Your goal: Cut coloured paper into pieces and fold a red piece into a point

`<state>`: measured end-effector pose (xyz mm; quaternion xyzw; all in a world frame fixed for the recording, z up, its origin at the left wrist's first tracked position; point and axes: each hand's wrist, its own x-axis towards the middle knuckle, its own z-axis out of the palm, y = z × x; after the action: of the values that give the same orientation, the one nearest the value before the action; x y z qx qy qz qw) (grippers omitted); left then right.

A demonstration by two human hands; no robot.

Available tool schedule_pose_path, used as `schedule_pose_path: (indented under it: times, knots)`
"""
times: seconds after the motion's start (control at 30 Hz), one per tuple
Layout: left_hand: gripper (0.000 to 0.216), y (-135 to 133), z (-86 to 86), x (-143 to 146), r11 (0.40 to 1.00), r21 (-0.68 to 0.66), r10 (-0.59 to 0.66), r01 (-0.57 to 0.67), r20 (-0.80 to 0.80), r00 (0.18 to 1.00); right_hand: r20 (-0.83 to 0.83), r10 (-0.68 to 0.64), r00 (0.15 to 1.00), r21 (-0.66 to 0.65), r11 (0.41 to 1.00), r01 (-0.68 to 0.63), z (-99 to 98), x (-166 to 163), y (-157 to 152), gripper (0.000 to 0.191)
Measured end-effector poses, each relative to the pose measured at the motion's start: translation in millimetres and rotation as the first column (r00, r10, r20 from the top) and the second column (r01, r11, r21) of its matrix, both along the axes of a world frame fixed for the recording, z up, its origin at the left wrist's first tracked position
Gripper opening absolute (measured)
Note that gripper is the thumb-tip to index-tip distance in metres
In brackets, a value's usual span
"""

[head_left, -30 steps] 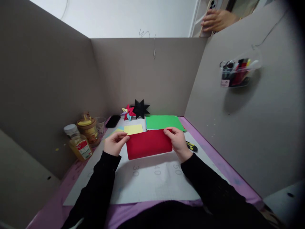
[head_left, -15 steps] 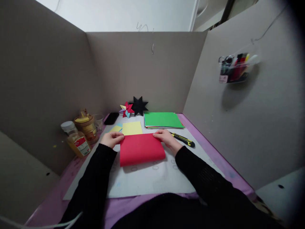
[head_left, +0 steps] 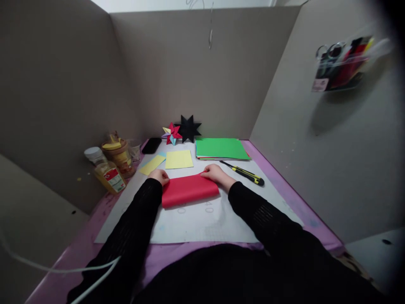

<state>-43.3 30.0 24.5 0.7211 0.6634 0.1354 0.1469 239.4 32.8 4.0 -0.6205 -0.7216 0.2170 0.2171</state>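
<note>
Left hand [head_left: 160, 176] and right hand [head_left: 212, 173] reach forward, each grip pinching the red paper [head_left: 190, 190]. Its underside is hidden.

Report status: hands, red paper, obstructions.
Left hand, right hand: both gripping red paper, far side. Paper bent over, near side rounded. Utility knife right of paper, not touching it.

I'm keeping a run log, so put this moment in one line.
left hand: holds red paper, left end | right hand: holds its far edge | red paper: near side rounded | cutter: untouched
</note>
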Motion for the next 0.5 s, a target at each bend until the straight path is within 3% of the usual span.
schedule_pose_path:
  times: [0.1,0.17,0.27,0.37,0.5]
  knots:
    - [0.019,2,-0.8,-1,0.978,0.120,-0.157,0.171,-0.116,0.981,0.143,-0.055,0.988,-0.017,0.998,0.058,6.2,3,-2,0.020]
    - [0.023,5,-1.6,0,0.921,0.177,-0.315,0.348,-0.190,0.930,0.212,-0.084,0.974,-0.017,0.996,0.090,9.6,5,-3,0.024]
    - [0.024,12,-0.6,9,0.819,0.061,-0.539,0.571,-0.258,0.801,0.258,-0.102,0.961,-0.015,0.994,0.109,10.7,7,-4,0.031]
    - [0.029,20,3.3,23,0.778,-0.143,-0.621,0.612,-0.322,0.715,0.257,-0.061,0.965,0.011,0.998,0.061,9.2,5,-4,0.025]
    - [0.044,29,6.4,38,0.817,-0.236,-0.576,0.526,-0.350,0.739,0.234,0.175,0.957,0.050,0.980,-0.191,18.7,-5,-7,0.018]
